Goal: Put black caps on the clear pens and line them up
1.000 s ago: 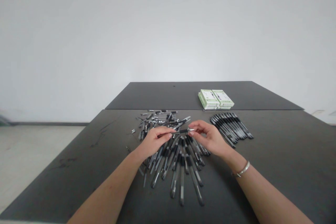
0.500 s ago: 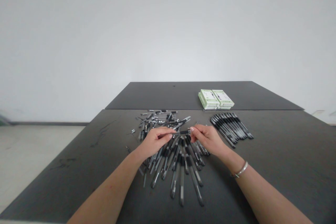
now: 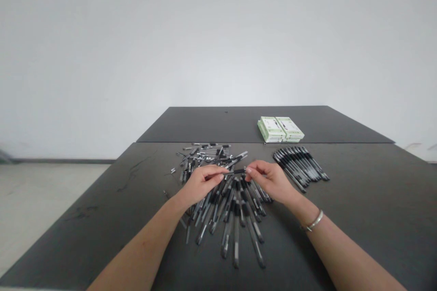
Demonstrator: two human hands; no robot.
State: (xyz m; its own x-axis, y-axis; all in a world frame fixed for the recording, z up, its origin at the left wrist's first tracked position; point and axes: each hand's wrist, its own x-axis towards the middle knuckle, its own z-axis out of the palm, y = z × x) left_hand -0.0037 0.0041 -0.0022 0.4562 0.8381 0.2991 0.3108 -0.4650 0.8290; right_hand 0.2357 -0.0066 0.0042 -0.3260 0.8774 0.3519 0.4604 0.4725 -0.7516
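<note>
My left hand (image 3: 202, 183) is closed around the rear part of a pen (image 3: 239, 171) with a black grip, held nearly level above a pile. At the pen's right-hand tip, the fingertips of my right hand (image 3: 268, 179) are pinched together; any small part between them is too small to make out. Below both hands lies a fanned heap of clear pens with black grips (image 3: 236, 232). Loose pen parts, some with silvery ends (image 3: 201, 157), are scattered just beyond my left hand.
To the right, a slanted row of pens (image 3: 300, 166) lies side by side on the dark table (image 3: 368, 218). Green and white boxes (image 3: 282, 129) are stacked farther back, past the table seam. A pale wall (image 3: 218, 36) stands behind.
My right hand has shifted very slightly left and up at the pen's tip, its fingers a little rearranged. My left hand and the pen stay almost still.
</note>
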